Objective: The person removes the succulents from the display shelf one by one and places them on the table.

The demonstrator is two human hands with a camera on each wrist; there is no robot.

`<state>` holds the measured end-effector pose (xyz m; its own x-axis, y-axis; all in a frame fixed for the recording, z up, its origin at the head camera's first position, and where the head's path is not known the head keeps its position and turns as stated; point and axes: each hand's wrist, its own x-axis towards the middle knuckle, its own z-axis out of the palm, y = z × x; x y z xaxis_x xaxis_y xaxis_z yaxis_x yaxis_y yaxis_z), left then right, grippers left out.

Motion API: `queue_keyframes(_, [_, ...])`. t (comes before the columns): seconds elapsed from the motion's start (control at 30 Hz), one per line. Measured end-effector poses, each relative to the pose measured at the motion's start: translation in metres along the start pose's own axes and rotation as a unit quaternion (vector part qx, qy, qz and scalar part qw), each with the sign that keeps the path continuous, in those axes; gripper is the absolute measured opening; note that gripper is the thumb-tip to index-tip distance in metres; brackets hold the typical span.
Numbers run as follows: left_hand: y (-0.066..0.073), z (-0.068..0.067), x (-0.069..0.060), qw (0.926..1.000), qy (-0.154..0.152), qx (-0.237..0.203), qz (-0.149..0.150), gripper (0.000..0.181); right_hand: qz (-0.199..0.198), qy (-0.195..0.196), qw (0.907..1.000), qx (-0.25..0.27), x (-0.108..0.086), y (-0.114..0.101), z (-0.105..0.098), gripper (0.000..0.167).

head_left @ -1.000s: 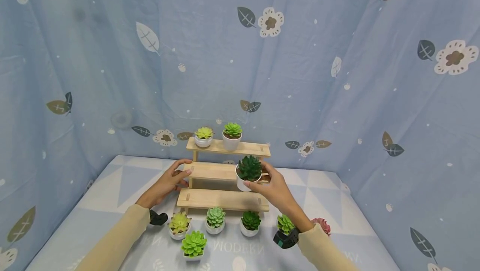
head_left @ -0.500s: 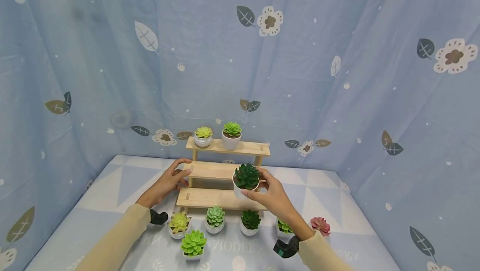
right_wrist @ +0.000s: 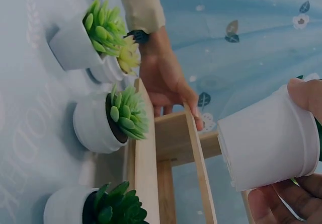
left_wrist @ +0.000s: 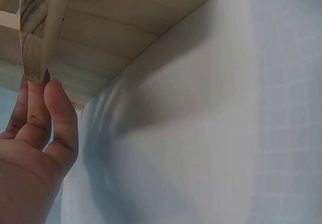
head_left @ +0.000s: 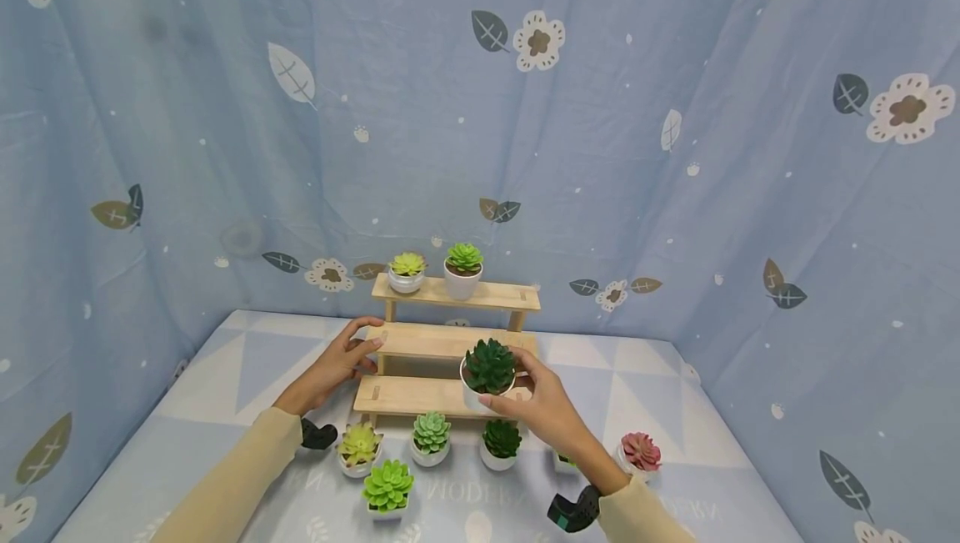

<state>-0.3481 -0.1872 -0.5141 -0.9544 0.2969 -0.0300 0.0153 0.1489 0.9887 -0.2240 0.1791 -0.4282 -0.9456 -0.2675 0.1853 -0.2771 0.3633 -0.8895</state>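
Note:
The right hand grips a white pot with a dark green succulent, held over the right part of the lowest shelf of a wooden three-tier stand. In the right wrist view the white pot is tilted between thumb and fingers, apart from the wood. At the stand's left side, the left hand pinches the end of the middle shelf; the left wrist view shows its fingertips on the wooden edge. Two potted succulents, one yellow-green and one bright green, stand on the top shelf.
In front of the stand are potted succulents: yellow-green, bright green, pale green and dark green. A pink one stands at the right; another pot is partly behind the right forearm. A patterned curtain hangs behind.
The right hand has moved down and slightly left with the dark green succulent, from in front of the middle shelf to the lowest one. The left hand has stayed at the stand.

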Motion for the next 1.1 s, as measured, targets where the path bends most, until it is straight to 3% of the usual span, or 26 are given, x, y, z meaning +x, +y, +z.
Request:
queue_keyframes(0.2, [0.0,0.0,0.001,1.0,0.001,0.0,0.0,0.054,0.013,-0.004,0.9999,-0.009,-0.005,0.002,0.004,0.079])
queue_keyframes(0.57, [0.0,0.0,0.0,1.0,-0.003,-0.001,0.001,0.056,-0.004,-0.032,0.9994,0.012,-0.015,0.005,0.011,0.07])
queue_keyframes(1.1, [0.0,0.001,-0.002,1.0,-0.001,-0.007,0.003,0.058,0.012,-0.054,0.9982,0.025,-0.027,0.014,0.021,0.075])
